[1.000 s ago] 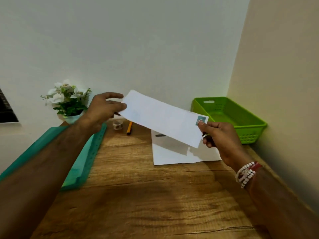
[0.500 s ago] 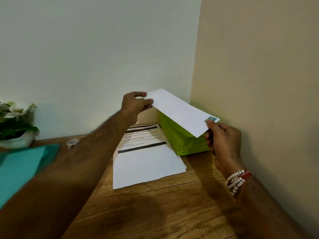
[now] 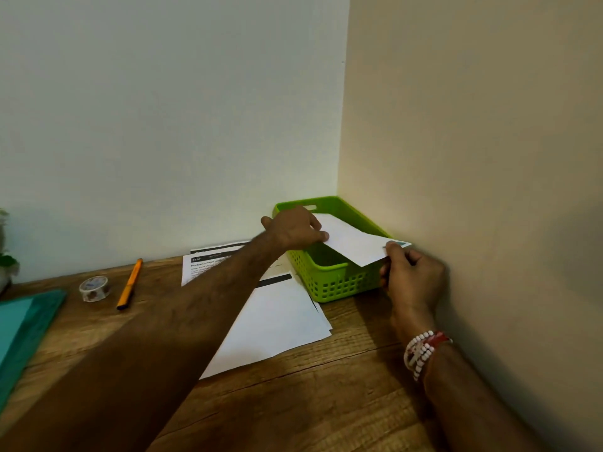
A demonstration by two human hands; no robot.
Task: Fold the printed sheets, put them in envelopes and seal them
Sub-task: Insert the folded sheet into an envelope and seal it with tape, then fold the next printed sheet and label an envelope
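My left hand (image 3: 295, 228) pinching the envelope (image 3: 352, 244) over the green basket (image 3: 332, 282), right hand (image 3: 412, 278) gripping its corner, perhaps stamped, printed sheets (image 3: 277, 318) half-hidden under my forearm (image 3: 182, 321)

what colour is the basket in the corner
The basket is bright green, clearest in the head view.

Wooden desk (image 3: 326, 402) in wall corner (image 3: 342, 125)

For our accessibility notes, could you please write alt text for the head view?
A left hand and a right hand hold a white envelope over a green basket at the corner of a wooden desk. Printed sheets lie beside the basket.
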